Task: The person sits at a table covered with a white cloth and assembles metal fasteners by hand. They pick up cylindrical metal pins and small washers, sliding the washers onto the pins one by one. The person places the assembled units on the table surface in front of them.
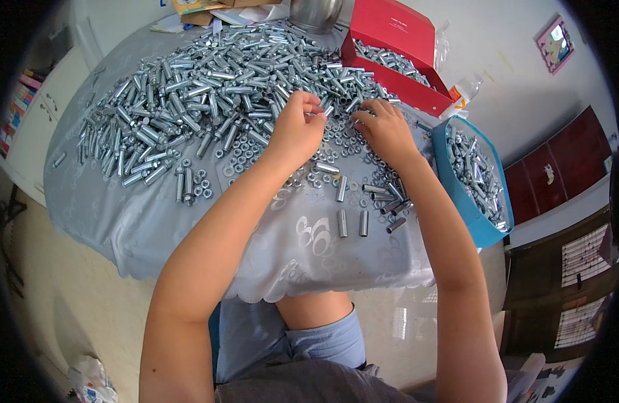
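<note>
**Bolts and nuts heaped on a cloth-covered table, both hands at the pile's near edge**

Bolts [208, 87], silvery and mostly sleeved, lie in a broad heap across the far half of the table, spreading from the far left to the middle. Loose nuts [239, 156] are scattered on the pale grey tablecloth [155, 228] along the heap's near edge, and a few short metal sleeves [353, 221] stand or lie apart, nearer the person.

The left hand [297, 127] is curled, its fingertips pinched together on a small metal piece at the near edge of the pile; what exactly it holds is too small to tell. The right hand [384, 127], just to the right, is bent over the nuts with fingers partly closed and tips down among them; whether it grips anything cannot be told. The two hands are close but not touching.

To the far right stands a red box [390, 27] with its lid up, holding more bolts. Right of the right forearm sits a blue container [487, 232], also filled with bolts. A metal pot [315, 13] stands at the far edge.
</note>
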A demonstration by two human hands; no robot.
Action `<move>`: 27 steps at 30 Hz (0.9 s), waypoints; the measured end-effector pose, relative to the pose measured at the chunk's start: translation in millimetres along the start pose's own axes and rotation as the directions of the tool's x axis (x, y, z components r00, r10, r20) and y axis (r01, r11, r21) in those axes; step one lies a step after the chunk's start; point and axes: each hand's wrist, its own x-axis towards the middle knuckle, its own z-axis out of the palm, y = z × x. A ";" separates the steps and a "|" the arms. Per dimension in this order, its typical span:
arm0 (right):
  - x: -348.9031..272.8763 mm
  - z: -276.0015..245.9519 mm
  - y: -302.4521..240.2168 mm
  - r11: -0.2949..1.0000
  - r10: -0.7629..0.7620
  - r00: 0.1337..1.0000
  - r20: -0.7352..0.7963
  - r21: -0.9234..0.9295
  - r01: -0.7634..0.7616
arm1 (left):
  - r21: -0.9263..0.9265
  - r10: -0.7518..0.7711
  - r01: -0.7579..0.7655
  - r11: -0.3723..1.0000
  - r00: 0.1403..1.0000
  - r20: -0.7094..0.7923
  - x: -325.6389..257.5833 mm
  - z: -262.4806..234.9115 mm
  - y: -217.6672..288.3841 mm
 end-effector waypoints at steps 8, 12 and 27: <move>-5.9 -19.1 -20.8 0.993 -0.016 0.999 -0.049 0.112 0.022 | -0.247 -0.271 0.319 0.915 0.939 0.211 -4.6 -2.4 15.5; -17.1 -30.4 -46.5 0.768 0.373 0.928 -0.023 0.569 -0.295 | -0.317 -0.353 0.454 0.833 0.877 0.327 -6.8 -1.5 18.1; -28.9 -27.8 -49.7 0.528 0.367 0.922 0.126 0.788 -0.318 | -0.428 -0.230 0.331 0.841 0.935 0.271 -10.5 1.9 23.7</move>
